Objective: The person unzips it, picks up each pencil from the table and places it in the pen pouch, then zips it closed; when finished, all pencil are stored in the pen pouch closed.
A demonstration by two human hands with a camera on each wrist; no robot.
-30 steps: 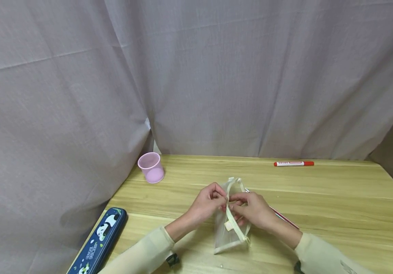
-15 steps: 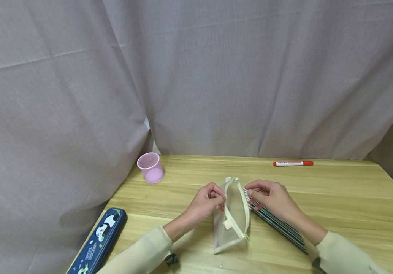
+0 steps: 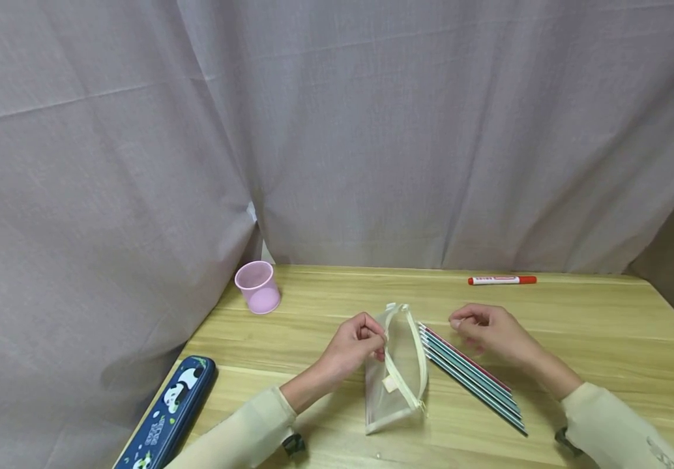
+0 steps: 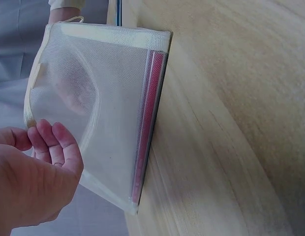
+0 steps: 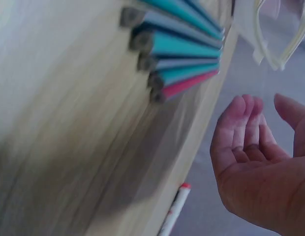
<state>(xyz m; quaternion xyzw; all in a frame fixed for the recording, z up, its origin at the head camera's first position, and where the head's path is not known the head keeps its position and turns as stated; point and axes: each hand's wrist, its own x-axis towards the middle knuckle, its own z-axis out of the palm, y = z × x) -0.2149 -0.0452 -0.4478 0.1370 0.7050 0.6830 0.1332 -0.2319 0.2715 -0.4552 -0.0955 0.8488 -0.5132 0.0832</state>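
My left hand [image 3: 356, 346] pinches the zip edge of a cream mesh zip pouch [image 3: 379, 407], which stands upright with its mouth gaping. In the left wrist view, a red strip [image 4: 151, 93] shows through the mesh [image 4: 115, 83] along the bottom. To the pouch's right, several pencils [image 3: 472, 378] lie side by side, mostly green and grey with one red at the far side. Above and right of these pencils, my right hand [image 3: 492, 332] has its fingers loosely bent. Nothing sits between its thumb and fingers [image 5: 243, 128] in the right wrist view.
A red-and-white marker [image 3: 501, 280] lies near the table's back edge. At the back left stands a pink cup [image 3: 259, 290]. A dark blue panda pencil case [image 3: 169, 410] lies along the left edge. Grey curtains [image 3: 349, 143] hang behind the wooden table [image 3: 595, 339].
My right hand has come out of the pouch's mouth and moved right past the pencils, which now show in full. The left hand keeps its hold on the pouch edge.
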